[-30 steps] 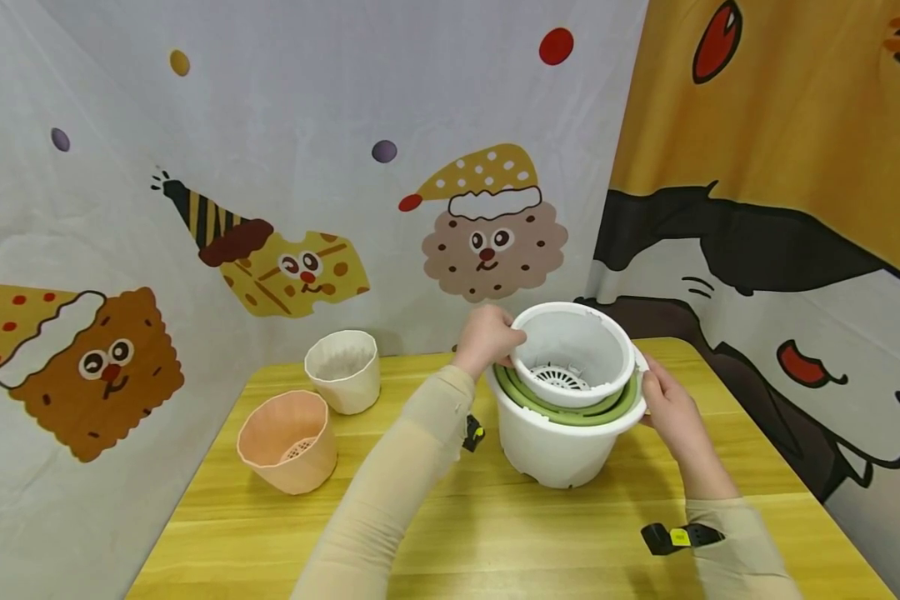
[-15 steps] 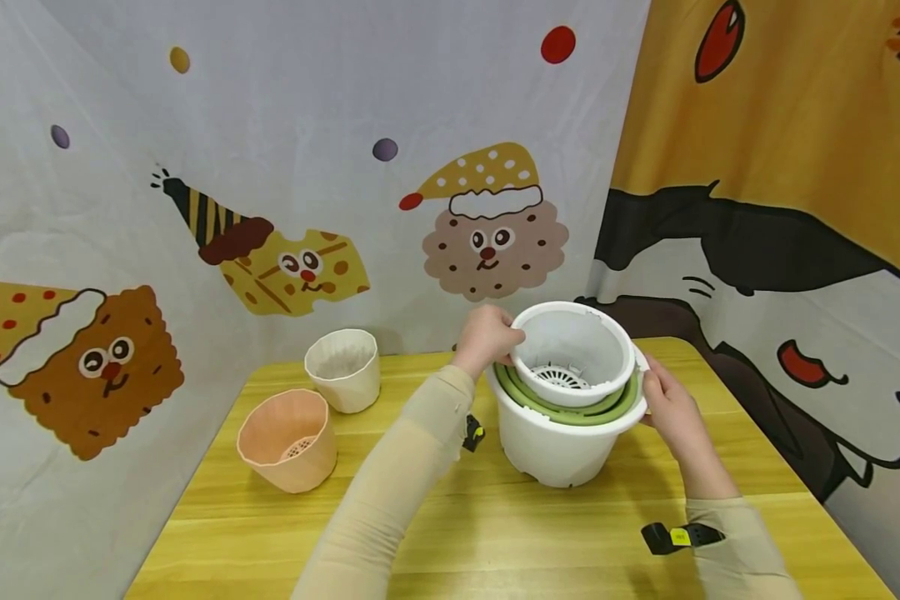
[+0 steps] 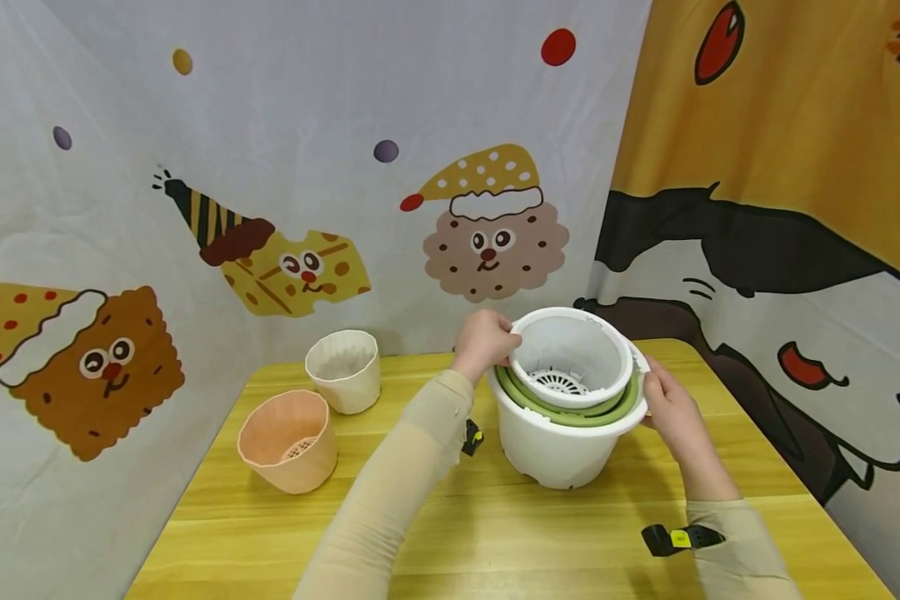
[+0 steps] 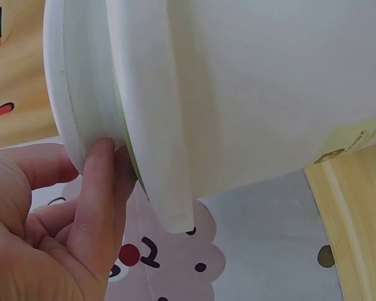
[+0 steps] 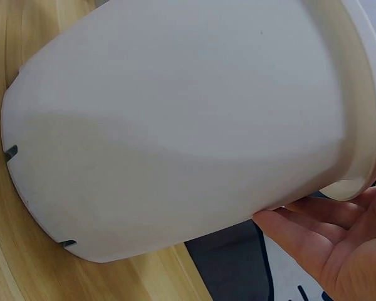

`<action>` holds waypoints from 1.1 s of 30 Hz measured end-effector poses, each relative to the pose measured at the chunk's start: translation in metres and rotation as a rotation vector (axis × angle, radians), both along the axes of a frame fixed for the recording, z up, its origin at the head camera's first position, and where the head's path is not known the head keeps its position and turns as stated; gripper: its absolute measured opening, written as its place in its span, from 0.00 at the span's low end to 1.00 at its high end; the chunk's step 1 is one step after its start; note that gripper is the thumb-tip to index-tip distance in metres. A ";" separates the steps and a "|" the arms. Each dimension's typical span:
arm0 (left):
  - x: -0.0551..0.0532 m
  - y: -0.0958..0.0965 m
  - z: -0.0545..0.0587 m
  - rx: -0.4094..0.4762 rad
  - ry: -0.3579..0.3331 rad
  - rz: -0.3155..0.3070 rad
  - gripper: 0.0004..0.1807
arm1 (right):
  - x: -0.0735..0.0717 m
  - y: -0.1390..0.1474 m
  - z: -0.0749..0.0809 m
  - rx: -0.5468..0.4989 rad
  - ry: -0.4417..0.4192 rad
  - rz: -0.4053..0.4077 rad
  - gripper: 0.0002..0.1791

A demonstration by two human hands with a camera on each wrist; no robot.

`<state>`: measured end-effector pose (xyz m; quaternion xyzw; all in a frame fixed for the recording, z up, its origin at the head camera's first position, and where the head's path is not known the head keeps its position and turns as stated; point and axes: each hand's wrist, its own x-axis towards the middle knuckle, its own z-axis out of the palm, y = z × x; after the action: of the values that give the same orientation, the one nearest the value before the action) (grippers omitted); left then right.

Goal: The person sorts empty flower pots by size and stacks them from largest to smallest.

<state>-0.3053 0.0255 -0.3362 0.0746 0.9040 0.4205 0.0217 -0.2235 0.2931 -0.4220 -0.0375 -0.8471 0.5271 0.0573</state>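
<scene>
White over white: pinches inner pot (image 3: 570,354) with left hand (image 3: 483,343), slightly lower than before inside green rims (image 3: 570,417), but seemingly not fully seated; grips big pot (image 3: 558,457) with right hand (image 3: 675,408)

Two white flowerpots (image 3: 557,454) (image 3: 573,342) and at least one green flowerpot (image 3: 570,417) (overlap hides the exact count), right of centre; one peach flowerpot (image 3: 292,450), one cream flowerpot (image 3: 351,387), lower left; two hands (image 3: 486,342) (image 3: 673,408).
</scene>
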 end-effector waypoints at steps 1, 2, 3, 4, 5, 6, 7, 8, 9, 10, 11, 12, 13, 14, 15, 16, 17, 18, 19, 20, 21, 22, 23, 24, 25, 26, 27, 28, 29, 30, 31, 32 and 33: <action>0.000 0.000 0.000 0.003 0.000 0.002 0.11 | 0.000 0.000 0.000 0.000 0.000 -0.001 0.34; 0.000 0.000 -0.001 0.004 0.001 0.003 0.12 | 0.000 0.000 0.000 0.003 0.000 -0.001 0.34; 0.000 0.000 -0.001 0.008 -0.001 0.004 0.12 | 0.000 0.000 0.000 0.006 0.000 -0.002 0.34; 0.000 0.000 -0.002 0.014 -0.003 0.003 0.13 | 0.000 0.000 0.000 0.010 -0.001 -0.004 0.34; 0.000 0.000 -0.002 0.021 -0.004 0.003 0.14 | 0.000 0.000 0.000 0.015 -0.002 -0.007 0.34; 0.000 -0.001 -0.002 0.027 -0.004 0.002 0.14 | 0.000 0.000 0.000 0.020 -0.002 -0.008 0.35; 0.000 -0.001 -0.003 0.028 -0.002 0.001 0.14 | 0.000 0.000 0.000 0.020 -0.001 -0.007 0.35; 0.000 -0.001 -0.003 0.030 0.001 0.001 0.14 | 0.000 0.000 0.000 0.021 -0.002 -0.006 0.34; 0.001 -0.001 -0.004 0.026 0.006 0.000 0.14 | 0.000 0.000 0.000 0.020 -0.002 -0.005 0.34; 0.001 -0.001 -0.004 0.020 0.014 0.000 0.14 | 0.000 0.000 0.000 0.020 -0.003 -0.004 0.34; 0.001 -0.002 -0.005 0.014 0.020 -0.001 0.14 | 0.000 0.000 0.000 0.019 -0.003 -0.003 0.34; 0.001 -0.002 -0.005 0.007 0.026 -0.003 0.14 | 0.000 0.000 0.000 0.017 -0.004 -0.001 0.34; 0.001 -0.002 -0.005 -0.001 0.034 -0.005 0.14 | 0.000 -0.001 0.000 0.016 -0.005 0.000 0.34; 0.001 -0.002 -0.006 -0.005 0.039 -0.007 0.14 | 0.000 -0.001 0.000 0.016 -0.006 0.001 0.34; 0.002 -0.002 -0.006 -0.006 0.042 -0.009 0.15 | 0.000 -0.001 0.000 0.017 -0.005 0.000 0.35; 0.002 -0.003 -0.006 -0.004 0.043 -0.012 0.15 | 0.001 -0.001 0.000 0.018 -0.005 -0.001 0.35; 0.002 -0.003 -0.006 -0.002 0.043 -0.014 0.15 | 0.001 -0.001 0.000 0.019 -0.004 -0.001 0.35; 0.002 -0.003 -0.006 0.000 0.044 -0.016 0.15 | 0.001 0.000 0.000 0.022 -0.003 -0.003 0.35; 0.002 -0.004 -0.006 0.003 0.043 -0.018 0.16 | 0.001 0.000 -0.001 0.023 -0.002 -0.005 0.34; 0.003 -0.004 -0.006 0.008 0.040 -0.020 0.16 | 0.001 0.000 -0.001 0.024 -0.001 -0.006 0.34; 0.003 -0.004 -0.006 0.013 0.036 -0.021 0.16 | 0.001 0.000 -0.001 0.026 0.000 -0.007 0.35; 0.003 -0.004 -0.006 0.021 0.031 -0.023 0.16 | 0.001 0.001 -0.001 0.025 0.001 -0.007 0.35; 0.003 -0.004 -0.006 0.032 0.024 -0.023 0.17 | 0.001 0.001 -0.001 0.025 0.001 -0.006 0.35; 0.004 -0.005 -0.006 0.044 0.017 -0.023 0.17 | 0.001 0.001 -0.001 0.024 0.001 -0.005 0.35; 0.004 -0.005 -0.006 0.056 0.011 -0.025 0.16 | 0.001 0.001 -0.001 0.023 0.001 -0.003 0.35; 0.004 -0.005 -0.006 0.069 0.004 -0.025 0.16 | 0.001 0.001 0.000 0.024 0.001 -0.003 0.35; 0.004 -0.005 -0.006 0.080 -0.001 -0.025 0.16 | 0.001 0.000 0.000 0.023 0.001 -0.002 0.35; 0.004 -0.005 -0.006 0.091 -0.006 -0.025 0.16 | 0.001 0.000 0.000 0.021 0.001 -0.003 0.35; 0.004 -0.005 -0.006 0.099 -0.008 -0.025 0.16 | 0.001 0.000 0.000 0.020 0.002 -0.003 0.35; 0.004 -0.005 -0.006 0.105 -0.010 -0.024 0.16 | 0.001 0.000 0.000 0.017 0.002 -0.003 0.35; 0.004 -0.005 -0.006 0.111 -0.011 -0.023 0.16 | 0.001 0.000 0.000 0.017 0.002 -0.003 0.35; 0.004 -0.005 -0.006 0.116 -0.012 -0.021 0.16 | 0.001 0.000 0.000 0.017 0.002 -0.004 0.35; 0.005 -0.006 -0.006 0.123 -0.012 -0.019 0.16 | 0.001 0.000 0.001 0.016 0.001 -0.003 0.35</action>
<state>-0.3006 0.0199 -0.3418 0.0819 0.8756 0.4754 0.0266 -0.2223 0.2928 -0.4214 -0.0383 -0.8512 0.5201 0.0587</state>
